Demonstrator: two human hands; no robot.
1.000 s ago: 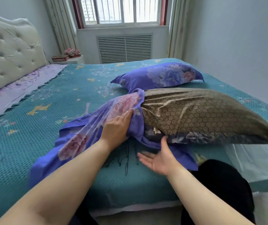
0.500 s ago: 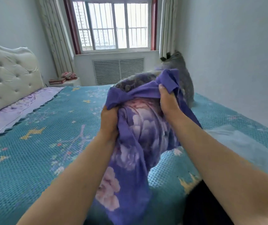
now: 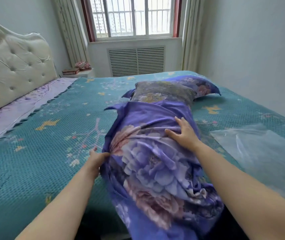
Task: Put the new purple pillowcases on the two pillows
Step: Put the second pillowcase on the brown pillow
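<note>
step: seat pillow (image 3: 162,92) deeper | left hand (image 3: 96,159) pinches pillowcase (image 3: 148,163) edge | right hand (image 3: 184,134) spread flat, pressing | advice: pull evenly

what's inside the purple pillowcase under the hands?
A pillow, its grey patterned far end sticking out of the purple pillowcase. The rest is covered by fabric, so unseen.

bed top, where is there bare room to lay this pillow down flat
The widest bare patch of the bedspread lies between the headboard and the pillow in its pillowcase. To the right it is crowded: a plastic bag lies there, the second pillow beyond.
</note>
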